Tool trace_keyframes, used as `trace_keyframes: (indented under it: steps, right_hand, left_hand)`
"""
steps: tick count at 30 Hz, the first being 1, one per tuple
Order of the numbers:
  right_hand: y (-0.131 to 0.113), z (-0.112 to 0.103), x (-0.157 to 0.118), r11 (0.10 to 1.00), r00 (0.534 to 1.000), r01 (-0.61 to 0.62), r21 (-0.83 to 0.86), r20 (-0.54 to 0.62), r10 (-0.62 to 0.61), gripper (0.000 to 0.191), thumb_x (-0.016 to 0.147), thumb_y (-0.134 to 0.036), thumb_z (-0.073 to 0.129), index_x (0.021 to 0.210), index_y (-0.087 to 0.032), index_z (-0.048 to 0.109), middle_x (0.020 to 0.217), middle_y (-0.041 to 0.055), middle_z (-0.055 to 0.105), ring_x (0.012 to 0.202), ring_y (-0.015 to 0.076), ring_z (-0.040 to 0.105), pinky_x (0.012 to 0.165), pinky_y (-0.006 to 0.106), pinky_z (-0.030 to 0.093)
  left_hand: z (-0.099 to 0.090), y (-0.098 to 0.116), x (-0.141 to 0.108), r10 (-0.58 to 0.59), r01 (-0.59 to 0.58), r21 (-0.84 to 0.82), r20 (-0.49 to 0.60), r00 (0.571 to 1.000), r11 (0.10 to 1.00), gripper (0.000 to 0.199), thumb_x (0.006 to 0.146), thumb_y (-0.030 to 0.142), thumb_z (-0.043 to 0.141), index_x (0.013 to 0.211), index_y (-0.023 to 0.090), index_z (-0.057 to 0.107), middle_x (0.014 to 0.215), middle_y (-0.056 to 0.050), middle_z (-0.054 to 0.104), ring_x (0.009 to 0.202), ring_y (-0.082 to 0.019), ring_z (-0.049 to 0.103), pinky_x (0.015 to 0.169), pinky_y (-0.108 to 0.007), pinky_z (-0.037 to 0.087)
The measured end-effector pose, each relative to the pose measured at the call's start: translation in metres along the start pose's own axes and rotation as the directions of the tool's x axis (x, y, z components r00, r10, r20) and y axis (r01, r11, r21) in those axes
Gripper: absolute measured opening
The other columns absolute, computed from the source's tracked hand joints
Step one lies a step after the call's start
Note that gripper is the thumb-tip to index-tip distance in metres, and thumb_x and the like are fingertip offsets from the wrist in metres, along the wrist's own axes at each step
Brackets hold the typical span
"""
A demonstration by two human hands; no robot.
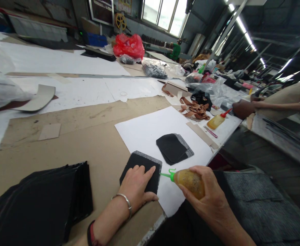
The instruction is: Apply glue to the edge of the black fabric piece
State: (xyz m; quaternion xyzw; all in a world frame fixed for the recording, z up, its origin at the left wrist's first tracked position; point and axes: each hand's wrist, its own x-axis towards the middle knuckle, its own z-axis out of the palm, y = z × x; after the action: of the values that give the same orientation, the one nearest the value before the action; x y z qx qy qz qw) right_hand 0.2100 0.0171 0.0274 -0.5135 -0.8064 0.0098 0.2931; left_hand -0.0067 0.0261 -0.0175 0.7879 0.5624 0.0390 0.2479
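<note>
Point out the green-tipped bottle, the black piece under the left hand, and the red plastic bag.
Green-tipped bottle [189, 181], head view: middle of amber body.
Black piece [152, 182], head view: uncovered black face.
Red plastic bag [129, 47], head view: crumpled front.

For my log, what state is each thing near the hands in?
Left hand: spread on black piece
Black piece: flat
Right hand: closed around amber bottle
Amber bottle: tipped sideways, nozzle at black piece's edge
Loose black pieces: overlapping
Black stack: piled unevenly
Red-tipped bottle: lying down
</note>
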Motion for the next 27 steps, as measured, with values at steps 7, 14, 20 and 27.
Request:
trace_keyframes:
  steps: [7,14,20,27]
  right_hand:
    - [-0.006,-0.001,-0.002,0.999,0.999,0.037,0.025,0.036,-0.037,0.031,0.082,-0.027,0.062,0.108,-0.020,0.046,0.096,0.0057,0.054,0.089,0.0190,0.056,0.079,0.031,0.052]
    - [-0.014,-0.008,-0.009,0.998,0.998,0.053,0.020,0.042,-0.054,0.028,0.084,-0.027,0.059,0.108,-0.019,0.047,0.096,0.0057,0.054,0.088,0.0169,0.058,0.078,0.026,0.051]
    - [-0.017,-0.008,-0.015,0.999,0.998,0.042,0.024,0.054,-0.043,0.029,0.083,-0.027,0.059,0.108,-0.020,0.047,0.097,0.0061,0.054,0.089,0.0175,0.058,0.078,0.027,0.052]
    - [-0.023,-0.012,-0.016,0.998,0.996,0.063,0.032,0.061,-0.065,0.027,0.083,-0.025,0.059,0.107,-0.020,0.046,0.095,0.0058,0.054,0.088,0.0174,0.057,0.077,0.027,0.052]
  left_hand:
    - [0.000,-0.001,0.002,-0.001,0.001,-0.011,0.016,1.000,1.000,0.083,0.067,0.056,0.072,0.136,0.022,0.043,0.105,-0.012,0.059,0.098,-0.032,0.053,0.082,-0.045,0.046]
    - [0.000,0.000,0.000,-0.003,0.003,-0.015,0.022,1.000,1.000,0.082,0.067,0.055,0.072,0.136,0.022,0.043,0.105,-0.013,0.059,0.099,-0.032,0.053,0.083,-0.045,0.045]
    - [-0.001,-0.001,0.000,0.001,0.000,-0.020,0.045,0.999,1.000,0.084,0.067,0.055,0.072,0.138,0.022,0.041,0.107,-0.013,0.057,0.100,-0.032,0.051,0.085,-0.046,0.044]
    - [-0.006,-0.005,-0.001,0.025,-0.019,-0.055,0.101,0.995,0.998,0.082,0.069,0.045,0.073,0.140,0.022,0.038,0.111,-0.012,0.055,0.102,-0.031,0.049,0.088,-0.044,0.043]
